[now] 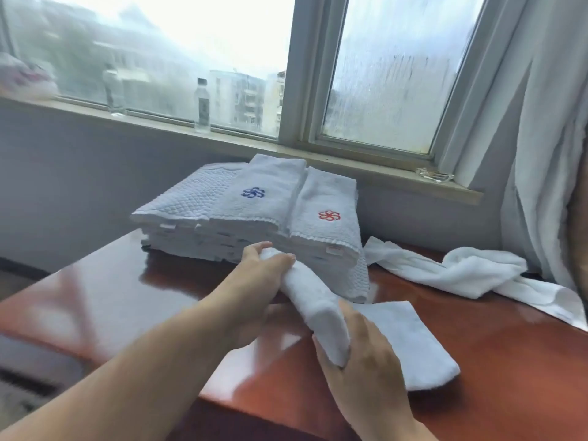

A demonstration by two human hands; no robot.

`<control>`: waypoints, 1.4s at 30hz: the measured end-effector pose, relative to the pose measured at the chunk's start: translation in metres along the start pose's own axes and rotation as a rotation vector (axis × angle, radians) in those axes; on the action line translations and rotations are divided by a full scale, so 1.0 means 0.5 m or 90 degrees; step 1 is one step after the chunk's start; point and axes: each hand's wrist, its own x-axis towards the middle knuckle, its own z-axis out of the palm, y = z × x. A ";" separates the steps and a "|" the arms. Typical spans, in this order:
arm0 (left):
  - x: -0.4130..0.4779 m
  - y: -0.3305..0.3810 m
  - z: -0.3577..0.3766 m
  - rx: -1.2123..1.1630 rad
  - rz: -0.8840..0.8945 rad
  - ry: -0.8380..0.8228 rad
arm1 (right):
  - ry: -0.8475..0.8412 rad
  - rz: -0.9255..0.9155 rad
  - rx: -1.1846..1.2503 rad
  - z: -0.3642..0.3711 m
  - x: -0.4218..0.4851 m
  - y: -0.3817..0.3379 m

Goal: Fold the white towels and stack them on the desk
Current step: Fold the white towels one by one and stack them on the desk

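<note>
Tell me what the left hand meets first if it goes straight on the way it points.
Most likely the stack of folded towels: the left hand, gripping one end of a white towel, points at its front side, just ahead. Depth is uncertain.

Bare bench (95,291) stretches out at the left, open for passage. Straight ahead, a tall stack of folded towels (254,211) blocks the way to the wall. A half-folded towel (407,338) covers the near right. Beyond it a crumpled loose towel (471,268) lies beside a hanging curtain (541,154).
</note>
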 end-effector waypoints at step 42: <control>0.137 0.108 -0.433 0.186 0.125 -0.016 | -0.335 0.494 0.894 0.342 0.603 -0.123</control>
